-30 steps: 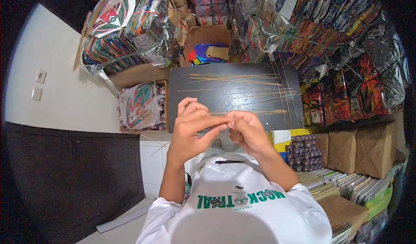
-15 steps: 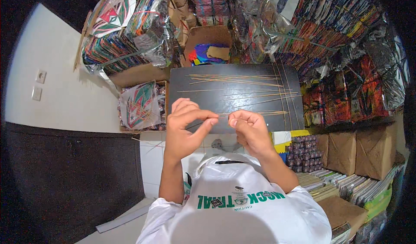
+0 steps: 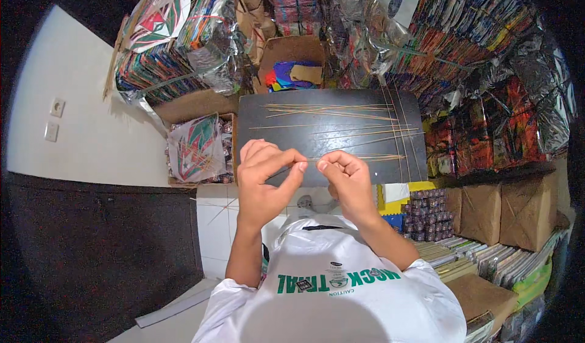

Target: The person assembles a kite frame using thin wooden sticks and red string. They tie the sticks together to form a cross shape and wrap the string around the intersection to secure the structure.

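My left hand is held over the near edge of the black table, thumb and forefinger pinched together. My right hand faces it a short gap away, its thumb pressed on the bent forefinger. A very thin stick seems to run between the two pinches; its ends are hidden by the fingers. Just beyond my right hand lie several thin sticks close together. Farther back are a loose bunch of sticks and a few single sticks. Two long sticks lie crosswise over the table's right side.
Left of the table stands a box with a printed kite-like sheet on it. Behind are an open carton and tall bundled stacks in plastic. Small dark rolls and brown parcels stand at right.
My right hand has shifted slightly left, and its thumb has straightened toward the left fingertips. My left hand has barely moved. The sticks on the table lie as before.
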`<control>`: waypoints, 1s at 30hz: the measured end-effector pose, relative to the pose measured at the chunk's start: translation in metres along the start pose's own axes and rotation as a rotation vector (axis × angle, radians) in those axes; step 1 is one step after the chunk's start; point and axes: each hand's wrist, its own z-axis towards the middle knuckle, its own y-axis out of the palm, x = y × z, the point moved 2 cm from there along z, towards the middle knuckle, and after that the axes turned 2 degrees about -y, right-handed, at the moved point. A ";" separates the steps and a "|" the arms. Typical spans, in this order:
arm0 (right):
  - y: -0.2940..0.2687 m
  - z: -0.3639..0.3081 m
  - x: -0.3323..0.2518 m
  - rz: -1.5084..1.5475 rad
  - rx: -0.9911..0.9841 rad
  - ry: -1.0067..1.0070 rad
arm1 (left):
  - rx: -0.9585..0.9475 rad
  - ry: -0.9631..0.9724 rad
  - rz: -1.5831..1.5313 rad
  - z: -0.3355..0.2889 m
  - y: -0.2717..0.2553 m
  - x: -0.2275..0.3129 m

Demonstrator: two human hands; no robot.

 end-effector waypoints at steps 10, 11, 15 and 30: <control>0.007 -0.005 -0.001 0.184 -0.067 0.114 | 0.013 0.021 0.088 -0.005 0.008 0.008; 0.006 -0.005 0.000 0.186 -0.068 0.119 | 0.012 0.026 0.096 -0.005 0.009 0.008; 0.007 -0.005 0.000 0.248 -0.057 0.160 | -0.004 0.040 0.117 -0.007 0.010 0.008; -0.002 -0.007 -0.001 0.313 -0.258 0.142 | -0.145 0.006 -0.093 -0.002 0.003 0.006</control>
